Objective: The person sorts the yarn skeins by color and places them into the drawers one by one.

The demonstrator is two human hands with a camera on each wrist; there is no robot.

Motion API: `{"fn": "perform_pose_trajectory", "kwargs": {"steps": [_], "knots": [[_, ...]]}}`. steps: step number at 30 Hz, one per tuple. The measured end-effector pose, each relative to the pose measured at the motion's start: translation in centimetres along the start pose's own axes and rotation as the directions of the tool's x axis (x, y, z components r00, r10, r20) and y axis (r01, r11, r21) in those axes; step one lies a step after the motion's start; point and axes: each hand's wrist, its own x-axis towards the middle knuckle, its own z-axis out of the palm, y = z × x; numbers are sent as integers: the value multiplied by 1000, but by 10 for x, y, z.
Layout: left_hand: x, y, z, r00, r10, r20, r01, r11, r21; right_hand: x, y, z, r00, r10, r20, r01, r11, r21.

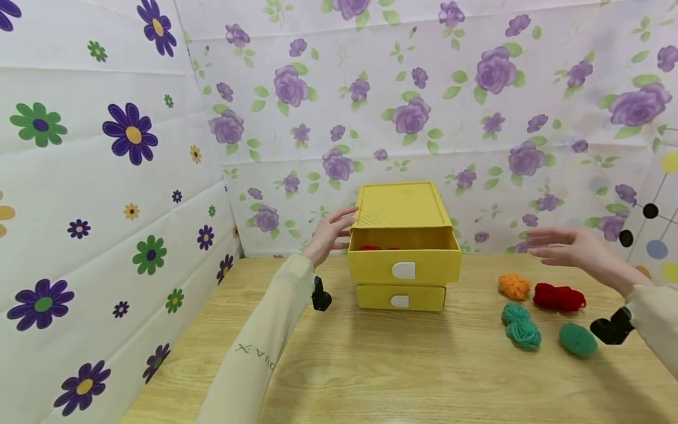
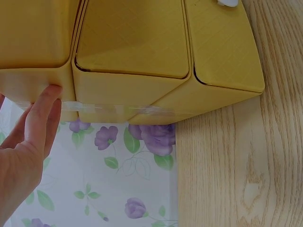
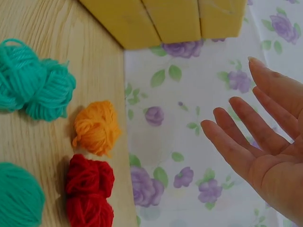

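A yellow drawer box stands against the back wall. Its upper drawer is pulled out, with a bit of red showing inside; most of the interior is hidden. The lower drawer sits beneath it. My left hand is at the left side of the box, fingers extended. In the left wrist view the fingertips rest at the box's side wall. To the right, my right hand is raised in the air with spread fingers, holding nothing, above and behind the yarn.
On the table's right side lie an orange yarn ball, a red yarn bundle, a twisted teal skein and a rounder teal ball. Floral sheets hang behind and to the left of the wooden table.
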Motion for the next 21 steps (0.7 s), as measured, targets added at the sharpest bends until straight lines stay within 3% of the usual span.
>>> {"fn": "perform_pose_trajectory", "kwargs": {"steps": [11, 16, 21], "knots": [[0, -1, 0, 1000, 0, 0, 0, 1000, -8, -5, 22, -9, 999, -38, 27, 36, 998, 53], [-1, -2, 0, 1000, 0, 6, 0, 1000, -3, -8, 34, -11, 1000, -10, 3, 10, 996, 94], [0, -1, 0, 1000, 11, 5, -11, 1000, 0, -12, 44, -13, 999, 47, -24, -45, 998, 53]]}}
